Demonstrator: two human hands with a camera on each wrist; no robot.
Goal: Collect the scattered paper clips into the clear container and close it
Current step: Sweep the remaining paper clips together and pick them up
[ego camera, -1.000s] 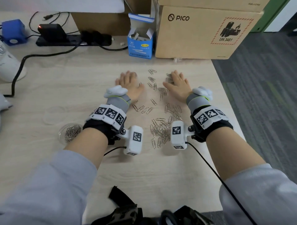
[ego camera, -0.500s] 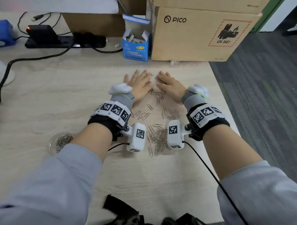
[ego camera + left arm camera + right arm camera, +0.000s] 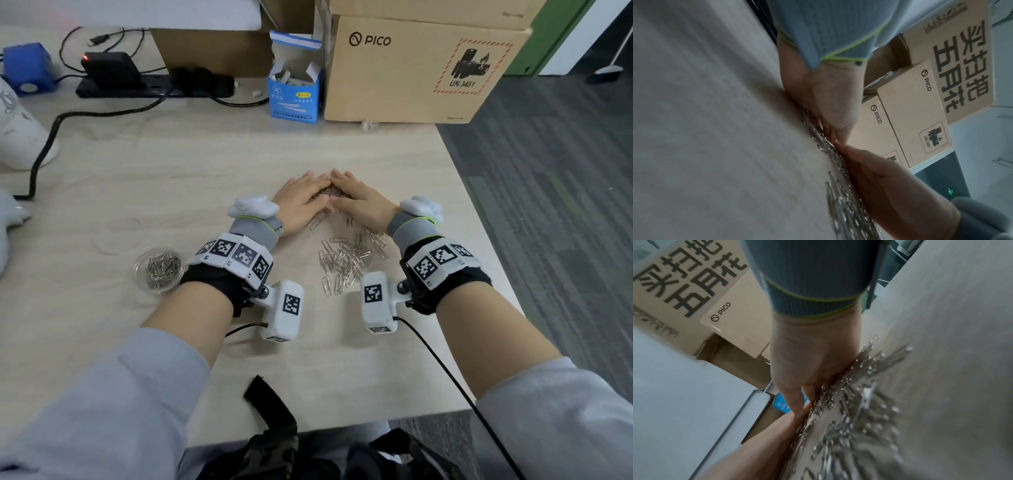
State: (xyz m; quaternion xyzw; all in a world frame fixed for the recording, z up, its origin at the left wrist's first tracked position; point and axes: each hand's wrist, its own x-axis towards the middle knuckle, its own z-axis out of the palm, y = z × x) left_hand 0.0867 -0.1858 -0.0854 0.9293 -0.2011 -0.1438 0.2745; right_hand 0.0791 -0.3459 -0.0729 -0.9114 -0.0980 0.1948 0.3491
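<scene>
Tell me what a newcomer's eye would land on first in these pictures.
First, the left hand and right hand, flat on the table with fingertips meeting over a mound of paper clips; more clips trail back between the wrists. Next, the clear container by the left forearm, already holding clips, and the PICO box at the far edge.

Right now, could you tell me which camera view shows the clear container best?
The head view: the clear container sits whole on the table, beside the left wrist, lid off, some paper clips already inside. The left wrist and right wrist views do not show it; they look at the hands raking loose clips.
</scene>
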